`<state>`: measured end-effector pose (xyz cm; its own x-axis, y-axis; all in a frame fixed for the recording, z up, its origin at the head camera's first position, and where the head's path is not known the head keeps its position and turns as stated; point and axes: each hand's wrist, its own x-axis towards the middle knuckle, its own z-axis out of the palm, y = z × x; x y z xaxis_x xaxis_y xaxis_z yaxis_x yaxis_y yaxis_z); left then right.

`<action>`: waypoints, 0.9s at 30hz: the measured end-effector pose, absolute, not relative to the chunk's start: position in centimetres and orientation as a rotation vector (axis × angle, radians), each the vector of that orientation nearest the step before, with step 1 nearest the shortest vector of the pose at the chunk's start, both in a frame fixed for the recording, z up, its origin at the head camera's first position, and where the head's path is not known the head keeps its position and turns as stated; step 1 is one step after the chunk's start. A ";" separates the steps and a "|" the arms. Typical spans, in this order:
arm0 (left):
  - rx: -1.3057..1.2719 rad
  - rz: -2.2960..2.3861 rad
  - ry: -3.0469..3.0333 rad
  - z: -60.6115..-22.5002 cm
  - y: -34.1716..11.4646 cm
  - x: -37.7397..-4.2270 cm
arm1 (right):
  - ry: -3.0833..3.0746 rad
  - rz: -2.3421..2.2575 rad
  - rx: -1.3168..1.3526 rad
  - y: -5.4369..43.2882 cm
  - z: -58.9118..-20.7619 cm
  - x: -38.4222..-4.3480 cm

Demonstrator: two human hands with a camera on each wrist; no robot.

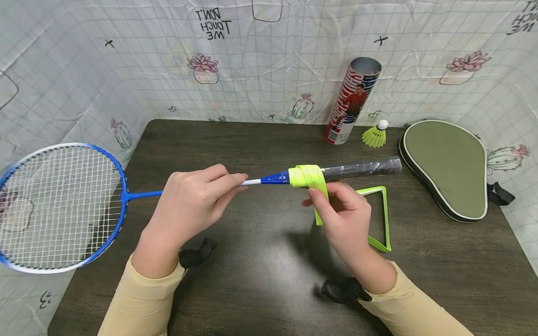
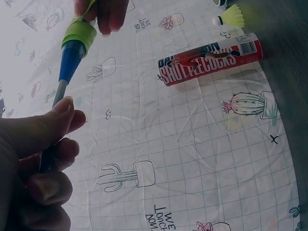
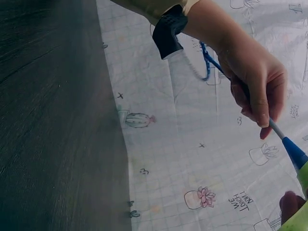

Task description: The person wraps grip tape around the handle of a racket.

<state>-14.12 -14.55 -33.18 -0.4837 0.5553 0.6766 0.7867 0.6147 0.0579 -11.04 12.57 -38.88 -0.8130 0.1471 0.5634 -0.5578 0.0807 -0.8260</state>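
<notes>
My left hand (image 1: 195,200) grips the shaft of a blue-and-white badminton racket (image 1: 145,195), its strung head out to the left. Past those fingers come the blue cone (image 1: 275,178) and a dark grey handle (image 1: 365,169) pointing right. Neon yellow-green grip tape (image 1: 297,177) is wound round the handle's cone end. The right hand (image 1: 346,212) pinches the tape just below the handle, thumb on top, and a strip hangs under it. In the left wrist view the left thumb and fingers (image 2: 53,125) curl round the shaft. The right wrist view shows only a fingertip by the tape.
A shuttlecock tube (image 1: 353,100) stands at the back, a yellow shuttlecock (image 1: 375,134) right of it. An olive racket case (image 1: 447,170) lies on the right. Behind the right hand a green-edged rectangular frame (image 1: 385,219) lies on the dark table (image 1: 252,280). Patterned cloth (image 1: 260,70) hangs behind.
</notes>
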 end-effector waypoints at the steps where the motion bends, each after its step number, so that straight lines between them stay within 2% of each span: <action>1: -1.043 -0.480 -2.212 -33.1 -14.5 -14.1 | -1.838 1.793 0.419 12.6 -38.9 -11.0; 6: -1.014 -0.446 -2.180 -33.0 -14.2 -14.0 | -1.805 1.799 0.472 12.7 -39.0 -11.0; 12: -0.992 -0.415 -2.087 -33.0 -14.2 -14.1 | -1.844 1.779 0.417 12.8 -38.9 -11.3; 22: -1.102 -0.488 -2.152 -33.5 -14.6 -14.3 | -1.848 1.758 0.377 13.2 -39.1 -11.6; 27: -1.077 -0.492 -2.137 -33.4 -14.5 -14.3 | -1.838 1.819 0.412 13.1 -38.9 -11.3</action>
